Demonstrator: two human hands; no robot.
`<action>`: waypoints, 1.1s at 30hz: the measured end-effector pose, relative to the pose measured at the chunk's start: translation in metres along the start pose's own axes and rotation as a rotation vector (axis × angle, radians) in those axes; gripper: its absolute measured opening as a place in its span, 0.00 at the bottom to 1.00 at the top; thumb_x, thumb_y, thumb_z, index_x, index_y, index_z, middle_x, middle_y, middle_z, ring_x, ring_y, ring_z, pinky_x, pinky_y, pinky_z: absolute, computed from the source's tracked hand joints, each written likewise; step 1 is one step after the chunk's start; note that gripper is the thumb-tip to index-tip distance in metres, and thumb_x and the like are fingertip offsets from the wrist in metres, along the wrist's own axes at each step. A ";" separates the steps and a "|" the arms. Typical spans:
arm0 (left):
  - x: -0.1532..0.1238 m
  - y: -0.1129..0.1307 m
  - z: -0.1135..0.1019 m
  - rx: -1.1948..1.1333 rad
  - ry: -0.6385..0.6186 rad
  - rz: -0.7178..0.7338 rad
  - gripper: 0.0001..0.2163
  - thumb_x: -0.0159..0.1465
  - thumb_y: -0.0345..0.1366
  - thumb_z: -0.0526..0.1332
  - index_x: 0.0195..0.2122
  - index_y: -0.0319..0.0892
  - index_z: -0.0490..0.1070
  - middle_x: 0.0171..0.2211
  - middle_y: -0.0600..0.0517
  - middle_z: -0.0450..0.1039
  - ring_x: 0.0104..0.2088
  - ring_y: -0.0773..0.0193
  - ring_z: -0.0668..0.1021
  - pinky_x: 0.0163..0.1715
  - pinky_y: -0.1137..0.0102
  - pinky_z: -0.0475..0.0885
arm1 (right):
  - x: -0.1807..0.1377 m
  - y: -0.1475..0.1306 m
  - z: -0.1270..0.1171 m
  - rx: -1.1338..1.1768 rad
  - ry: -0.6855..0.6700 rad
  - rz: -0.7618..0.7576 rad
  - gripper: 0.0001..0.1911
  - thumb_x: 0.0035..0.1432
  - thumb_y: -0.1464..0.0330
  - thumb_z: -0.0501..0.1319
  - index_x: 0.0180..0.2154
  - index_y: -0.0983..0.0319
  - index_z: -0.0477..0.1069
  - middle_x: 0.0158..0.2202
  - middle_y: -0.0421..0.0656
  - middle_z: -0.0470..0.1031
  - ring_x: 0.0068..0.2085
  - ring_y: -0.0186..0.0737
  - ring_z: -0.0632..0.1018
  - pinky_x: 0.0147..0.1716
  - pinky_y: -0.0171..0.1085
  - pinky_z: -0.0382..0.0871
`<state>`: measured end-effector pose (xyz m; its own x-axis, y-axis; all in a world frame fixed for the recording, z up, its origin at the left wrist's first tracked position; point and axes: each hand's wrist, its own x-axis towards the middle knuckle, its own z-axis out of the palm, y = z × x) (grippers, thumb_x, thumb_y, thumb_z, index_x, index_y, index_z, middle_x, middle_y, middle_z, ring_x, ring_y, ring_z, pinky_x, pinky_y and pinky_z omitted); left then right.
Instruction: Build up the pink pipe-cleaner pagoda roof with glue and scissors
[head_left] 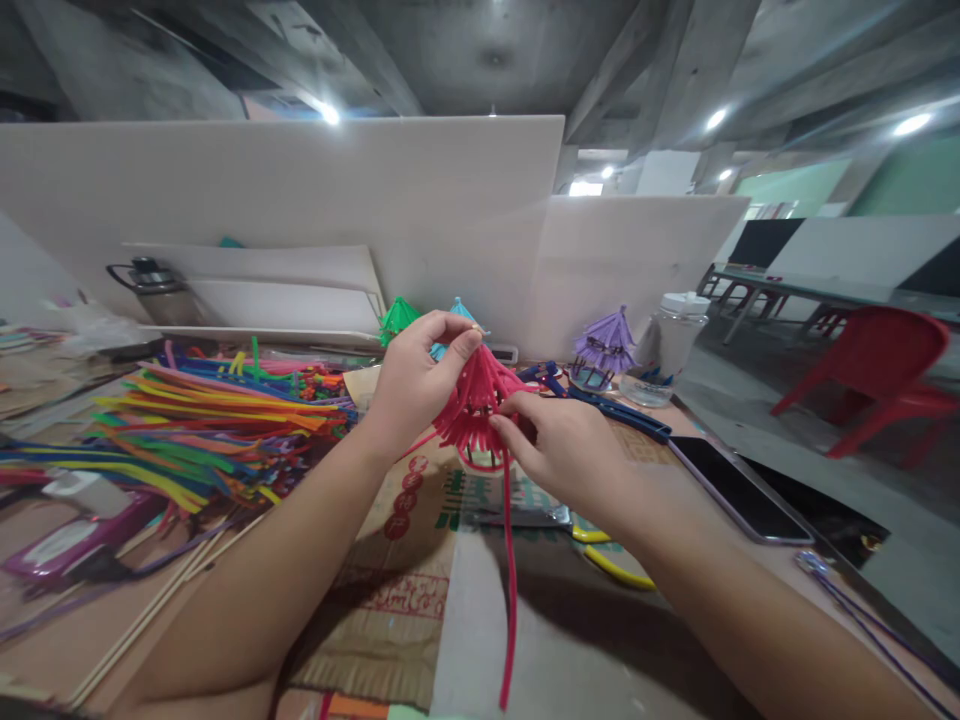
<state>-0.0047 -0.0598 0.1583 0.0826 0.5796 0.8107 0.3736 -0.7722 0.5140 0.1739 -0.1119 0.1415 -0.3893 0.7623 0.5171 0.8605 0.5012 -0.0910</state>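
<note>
A small red pavilion-shaped model (477,395), made of fuzzy pipe cleaners in tiered roof layers, is held up over the table. My left hand (427,370) pinches the model at the tip of its pointed roof. At the model's right side, my right hand (559,440) has thumb and fingers closed on a red pipe cleaner (509,580). The strip's long free end hangs down towards the table. Beneath the hands lie a printed cardboard sheet (397,570) and pliers with yellow handles (619,568).
Left is a pile of multicoloured pipe cleaners (225,410), with a purple glue gun (82,540) and thin wooden sticks (157,620). Behind stand green (400,318) and purple models (606,340) and a clear jar (666,345). Right lie blue-handled pliers (622,412) and a phone (739,490).
</note>
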 end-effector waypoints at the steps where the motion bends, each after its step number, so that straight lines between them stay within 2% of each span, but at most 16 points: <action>1: 0.000 0.000 0.001 0.007 -0.001 0.003 0.10 0.68 0.41 0.60 0.36 0.40 0.74 0.35 0.51 0.77 0.39 0.64 0.78 0.43 0.71 0.70 | 0.000 0.000 0.001 -0.015 -0.002 -0.011 0.14 0.68 0.62 0.54 0.36 0.60 0.74 0.29 0.42 0.79 0.28 0.38 0.75 0.27 0.36 0.50; 4: 0.000 -0.004 0.005 0.029 -0.022 -0.008 0.10 0.68 0.41 0.60 0.36 0.40 0.73 0.35 0.50 0.77 0.38 0.63 0.78 0.43 0.71 0.71 | 0.001 0.000 0.007 -0.069 -0.020 -0.023 0.14 0.69 0.63 0.53 0.35 0.61 0.73 0.27 0.43 0.78 0.27 0.39 0.75 0.27 0.37 0.49; 10: -0.001 -0.017 0.012 0.064 -0.111 -0.042 0.10 0.67 0.41 0.59 0.37 0.40 0.75 0.37 0.51 0.78 0.39 0.62 0.78 0.44 0.70 0.70 | 0.006 0.007 0.021 -0.084 -0.080 -0.019 0.14 0.68 0.61 0.54 0.36 0.60 0.74 0.31 0.44 0.80 0.29 0.39 0.76 0.26 0.37 0.48; 13: -0.001 -0.023 0.015 0.055 -0.196 -0.081 0.10 0.67 0.40 0.58 0.36 0.40 0.75 0.37 0.50 0.78 0.39 0.62 0.78 0.44 0.69 0.70 | 0.010 0.015 0.020 -0.001 -0.143 0.005 0.13 0.66 0.61 0.57 0.34 0.60 0.75 0.28 0.42 0.78 0.29 0.37 0.74 0.26 0.36 0.49; 17: 0.000 -0.030 0.018 0.024 -0.293 -0.119 0.10 0.66 0.40 0.59 0.36 0.39 0.75 0.36 0.50 0.78 0.38 0.61 0.78 0.43 0.69 0.70 | 0.015 0.035 0.008 0.183 -0.222 0.006 0.13 0.65 0.62 0.58 0.30 0.60 0.73 0.26 0.38 0.75 0.27 0.33 0.70 0.27 0.34 0.52; 21: 0.001 -0.036 0.016 -0.005 -0.334 -0.148 0.12 0.67 0.43 0.58 0.36 0.39 0.74 0.35 0.51 0.78 0.37 0.61 0.78 0.39 0.70 0.70 | 0.019 0.051 0.003 0.224 -0.204 0.071 0.12 0.62 0.61 0.60 0.28 0.60 0.69 0.24 0.36 0.71 0.26 0.33 0.68 0.27 0.34 0.52; 25: 0.003 -0.039 0.013 0.023 -0.403 -0.139 0.16 0.68 0.46 0.54 0.37 0.39 0.75 0.37 0.50 0.79 0.39 0.60 0.78 0.42 0.69 0.71 | 0.021 0.053 0.015 0.283 -0.193 0.059 0.10 0.61 0.63 0.62 0.29 0.60 0.69 0.25 0.36 0.71 0.26 0.33 0.68 0.27 0.33 0.53; 29: 0.003 -0.040 0.011 0.060 -0.435 -0.144 0.16 0.65 0.47 0.59 0.43 0.40 0.77 0.42 0.49 0.80 0.43 0.59 0.79 0.47 0.67 0.71 | 0.021 0.050 0.025 0.322 -0.193 0.045 0.08 0.61 0.65 0.62 0.31 0.60 0.69 0.28 0.37 0.73 0.28 0.33 0.70 0.27 0.33 0.54; 33: 0.002 -0.037 0.011 0.074 -0.430 -0.139 0.14 0.64 0.45 0.61 0.42 0.40 0.77 0.42 0.48 0.80 0.43 0.58 0.79 0.48 0.66 0.72 | 0.020 0.048 0.024 0.365 -0.185 0.043 0.10 0.62 0.62 0.62 0.31 0.61 0.68 0.28 0.37 0.73 0.28 0.33 0.70 0.27 0.33 0.54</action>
<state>-0.0083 -0.0271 0.1380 0.3970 0.7441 0.5373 0.4719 -0.6676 0.5759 0.1996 -0.0627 0.1268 -0.4364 0.8301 0.3471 0.7175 0.5539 -0.4225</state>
